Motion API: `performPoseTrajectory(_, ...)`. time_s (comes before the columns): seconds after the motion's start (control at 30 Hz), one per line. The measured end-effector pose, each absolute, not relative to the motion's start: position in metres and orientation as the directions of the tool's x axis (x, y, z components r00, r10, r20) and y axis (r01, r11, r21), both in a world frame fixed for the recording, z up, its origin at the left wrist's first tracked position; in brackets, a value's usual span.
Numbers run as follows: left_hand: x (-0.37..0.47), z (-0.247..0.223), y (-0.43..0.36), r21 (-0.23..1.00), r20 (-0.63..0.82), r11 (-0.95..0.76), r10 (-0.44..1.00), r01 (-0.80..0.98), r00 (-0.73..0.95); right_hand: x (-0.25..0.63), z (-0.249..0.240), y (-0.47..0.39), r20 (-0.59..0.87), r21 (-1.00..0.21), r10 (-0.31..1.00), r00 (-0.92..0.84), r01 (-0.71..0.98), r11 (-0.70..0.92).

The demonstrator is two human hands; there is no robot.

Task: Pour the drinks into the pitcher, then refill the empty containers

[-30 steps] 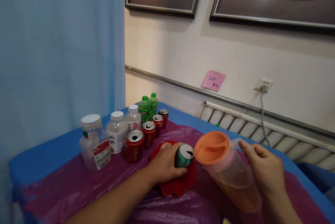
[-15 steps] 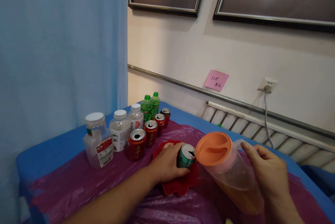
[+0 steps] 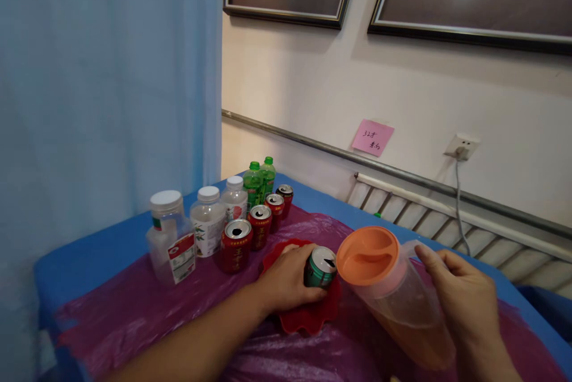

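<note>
My left hand (image 3: 292, 278) is wrapped round a green drink can (image 3: 320, 269), which leans to the right over a red scalloped dish (image 3: 308, 319). The can's opened top faces me. In my right hand (image 3: 469, 292) is the handle of a clear plastic pitcher (image 3: 413, 316) with an orange lid (image 3: 369, 255). The pitcher is tilted left, its lid close beside the can's top, and brownish liquid lies in its lower part. Whether any liquid passes between them I cannot tell.
Several red cans (image 3: 235, 246) stand in a row left of the dish. Behind them are clear jars with white caps (image 3: 208, 224) and two green bottles (image 3: 254, 185). Purple plastic sheeting (image 3: 179, 322) covers part of the blue table (image 3: 89, 245). A radiator (image 3: 415, 209) lines the wall.
The whole view has shifted slightly, with everything a little further right. Both hands keep their holds, and the can and pitcher stay in nearly the same position to each other.
</note>
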State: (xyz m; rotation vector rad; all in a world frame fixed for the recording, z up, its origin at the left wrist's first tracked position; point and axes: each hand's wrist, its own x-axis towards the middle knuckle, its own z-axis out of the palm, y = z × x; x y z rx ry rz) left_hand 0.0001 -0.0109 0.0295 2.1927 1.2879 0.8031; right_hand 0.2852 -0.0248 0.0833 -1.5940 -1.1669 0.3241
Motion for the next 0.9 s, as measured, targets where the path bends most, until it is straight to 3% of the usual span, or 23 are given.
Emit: performPoseTrajectory(0.9,0.0004,0.0359,-0.0134,0.659,0.221,-0.438,0.89,0.611,0.399,0.2842,0.0824,-0.0261,0.335,-0.867,0.802,0.494,0.495,0.057)
